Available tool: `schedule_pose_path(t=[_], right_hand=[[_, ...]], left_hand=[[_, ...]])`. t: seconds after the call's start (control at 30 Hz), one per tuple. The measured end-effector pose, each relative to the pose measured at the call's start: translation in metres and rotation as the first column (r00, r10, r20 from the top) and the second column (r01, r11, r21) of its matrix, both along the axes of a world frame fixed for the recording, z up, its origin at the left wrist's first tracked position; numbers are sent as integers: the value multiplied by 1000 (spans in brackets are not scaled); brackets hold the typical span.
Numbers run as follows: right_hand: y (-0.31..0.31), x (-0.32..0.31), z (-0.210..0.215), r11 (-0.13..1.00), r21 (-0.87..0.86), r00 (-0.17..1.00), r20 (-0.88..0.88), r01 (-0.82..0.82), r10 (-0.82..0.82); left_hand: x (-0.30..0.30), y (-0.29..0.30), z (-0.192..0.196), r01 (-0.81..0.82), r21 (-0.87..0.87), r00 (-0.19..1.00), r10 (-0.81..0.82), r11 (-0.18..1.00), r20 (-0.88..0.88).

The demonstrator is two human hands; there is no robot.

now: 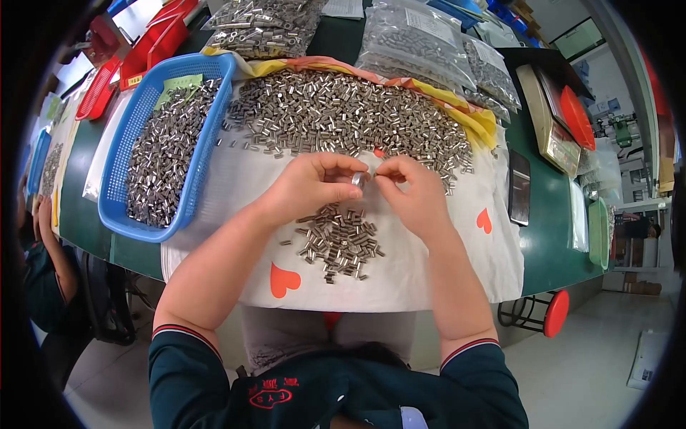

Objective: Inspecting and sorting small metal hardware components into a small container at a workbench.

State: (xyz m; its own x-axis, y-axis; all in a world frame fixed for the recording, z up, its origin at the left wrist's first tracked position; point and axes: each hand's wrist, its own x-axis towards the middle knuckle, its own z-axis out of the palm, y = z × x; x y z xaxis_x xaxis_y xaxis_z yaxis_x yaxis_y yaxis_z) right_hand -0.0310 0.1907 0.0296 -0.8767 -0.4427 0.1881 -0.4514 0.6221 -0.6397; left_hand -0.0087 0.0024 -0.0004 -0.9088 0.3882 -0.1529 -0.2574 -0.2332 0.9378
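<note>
Both forearms are brought in from the lower edge and angled inward, so that the two hands are met over the middle of a white cloth (214, 179) printed with red hearts, which is spread on the green counter (550, 236). The left hand (311, 187) is curled, its thumb and fingers closed in a pinch on a small metal sleeve (357, 179), which is held just above the cloth between the two hands. The right hand (413, 193) is bent at the wrist, with its fingertips pressed together and touching the same sleeve from the other side. Directly below the hands a small heap of sleeves (337, 239) is laid on the cloth, and beyond them a much larger spread of sleeves (343, 114) is seen across the far half of the cloth. To the left, a blue basket (125, 161) filled with more sleeves is set partly on the cloth. Clear bags of sleeves (418, 39) are stacked at the far edge.
</note>
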Motion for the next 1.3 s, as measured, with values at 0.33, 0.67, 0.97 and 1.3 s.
schedule_pose_path(t=[0.33,0.67,0.97,1.3], right_hand=[[-6,11,0,966,-250,997,21,-64,71],[-10,14,-7,992,-59,957,-275,-116,95],[6,4,3,981,-192,945,318,-18,80],[48,-9,26,844,488,893,243,224,-378]], left_hand=[[0,-1,-5,-21,-33,998,19,999,-54],[4,3,4,-89,-296,992,59,951,-109],[2,3,1,25,-229,997,-40,973,-61],[8,2,12,74,-423,974,-156,903,-162]])
